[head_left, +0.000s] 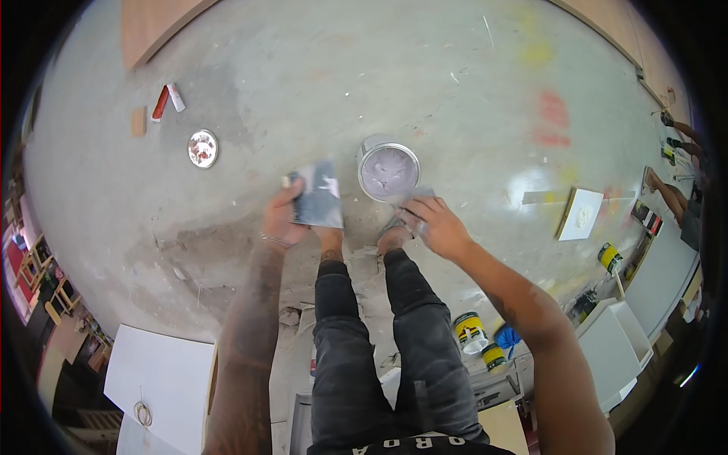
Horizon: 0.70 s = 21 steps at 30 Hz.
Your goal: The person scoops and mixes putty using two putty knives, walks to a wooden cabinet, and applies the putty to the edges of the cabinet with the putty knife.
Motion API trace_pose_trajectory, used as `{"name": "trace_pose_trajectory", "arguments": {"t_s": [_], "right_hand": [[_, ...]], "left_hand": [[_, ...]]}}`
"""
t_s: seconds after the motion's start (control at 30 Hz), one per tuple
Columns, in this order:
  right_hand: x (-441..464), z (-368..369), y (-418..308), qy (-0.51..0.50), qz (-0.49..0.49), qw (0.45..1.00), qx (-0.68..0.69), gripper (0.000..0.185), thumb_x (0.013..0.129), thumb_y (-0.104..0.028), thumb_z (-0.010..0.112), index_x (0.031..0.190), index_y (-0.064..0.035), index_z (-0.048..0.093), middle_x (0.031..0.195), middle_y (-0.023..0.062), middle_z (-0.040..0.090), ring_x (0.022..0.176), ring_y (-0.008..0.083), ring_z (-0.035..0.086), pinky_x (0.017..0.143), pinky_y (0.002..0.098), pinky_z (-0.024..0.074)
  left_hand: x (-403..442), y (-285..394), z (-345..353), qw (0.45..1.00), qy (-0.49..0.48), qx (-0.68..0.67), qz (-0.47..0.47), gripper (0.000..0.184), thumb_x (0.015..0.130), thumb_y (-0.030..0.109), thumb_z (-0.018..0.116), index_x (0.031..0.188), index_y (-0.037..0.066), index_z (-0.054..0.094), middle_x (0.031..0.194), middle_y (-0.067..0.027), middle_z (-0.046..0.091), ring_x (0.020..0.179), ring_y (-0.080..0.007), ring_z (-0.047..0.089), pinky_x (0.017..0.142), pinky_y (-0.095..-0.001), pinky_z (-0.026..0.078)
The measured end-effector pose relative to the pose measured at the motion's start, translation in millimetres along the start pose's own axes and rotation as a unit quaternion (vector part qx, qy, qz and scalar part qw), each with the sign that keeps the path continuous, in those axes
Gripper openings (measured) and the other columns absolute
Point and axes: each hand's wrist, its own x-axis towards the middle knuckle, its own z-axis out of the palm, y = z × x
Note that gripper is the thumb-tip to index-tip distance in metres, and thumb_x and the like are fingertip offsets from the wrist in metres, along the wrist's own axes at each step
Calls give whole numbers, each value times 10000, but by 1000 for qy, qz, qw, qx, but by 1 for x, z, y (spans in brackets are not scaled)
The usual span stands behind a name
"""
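Note:
My left hand (280,218) is closed around the edge of a dark, flat rectangular plate (317,201), which has a pale smear of paste near its top right. In my right hand (440,229) is a flat grey scraper (416,196), blurred, its blade close to the near rim of an open metal can (374,142). Whether the blade touches the rim I cannot tell. Pale lilac-grey paste (388,171) lies inside the can, which stands on the concrete floor just beyond my feet. The fingers of my right hand partly hide the scraper.
A shiny round lid (202,149), a red-and-white object (168,101) and a small wood block (139,120) lie left. To the right are a white board (582,214) and yellow-labelled cans (472,332). Another person's legs (667,196) show at far right.

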Motion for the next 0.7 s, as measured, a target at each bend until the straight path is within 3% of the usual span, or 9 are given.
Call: {"name": "trace_pose_trajectory", "arguments": {"t_s": [0.07,0.13,0.23,0.37,0.43,0.53,0.57,0.63,0.7], "right_hand": [[14,24,2,-8,31,999,20,478,802,-37,580,1277,-88,596,1248,86,572,1160,291,515,975,402,432],[38,57,1,33,154,985,63,511,797,4,550,1303,-68,564,1246,127,571,1164,322,517,982,427,427],[76,107,9,79,256,960,83,494,800,13,513,1289,-43,555,1234,165,577,1152,347,525,981,453,420],[106,137,23,84,269,959,-41,431,832,-42,517,1258,-39,578,1141,164,611,1088,331,557,971,446,422],[115,130,27,-134,260,950,-106,400,827,-49,523,1218,-53,609,1123,152,618,1069,332,554,968,462,416],[110,105,20,-169,248,951,-77,418,832,-52,512,1235,-81,617,1153,136,619,1112,330,540,986,449,406],[102,94,17,-171,246,951,-82,418,832,-52,512,1235,-81,617,1153,136,619,1112,330,540,986,449,406],[80,71,7,-7,210,978,16,462,807,-18,508,1252,-92,609,1191,134,611,1131,336,536,975,434,413],[57,24,-19,35,175,983,47,533,759,42,517,1271,-81,594,1215,150,597,1133,342,535,972,428,415]], "left_hand": [[-16,26,-3,999,8,-31,27,304,931,168,595,1197,21,579,1093,-92,661,1007,-211,653,904,-401,524],[-37,38,-10,997,29,-29,58,292,915,163,614,1183,47,596,1106,-65,661,1022,-212,648,910,-412,520],[-53,22,-27,992,88,-69,57,289,905,166,626,1172,58,605,1124,-55,662,1047,-219,642,911,-425,519],[-56,-17,-71,984,129,-118,37,287,902,163,626,1174,72,610,1130,-52,664,1059,-212,637,909,-420,518],[-51,-25,-71,985,113,-127,40,290,905,169,626,1175,66,608,1131,-51,664,1059,-213,637,909,-412,518],[-34,-29,-73,990,94,-89,51,292,909,183,629,1170,56,606,1120,-50,666,1052,-212,639,903,-398,520],[-24,-29,-71,994,87,-42,56,293,911,192,632,1166,50,606,1109,-49,668,1045,-210,641,897,-392,523],[-5,-28,-61,995,94,-8,38,293,902,211,654,1150,63,607,1076,-34,664,1014,-192,642,862,-382,523],[17,-29,-49,995,99,25,17,294,893,229,676,1134,76,608,1043,-19,661,983,-175,644,827,-372,524]]}}
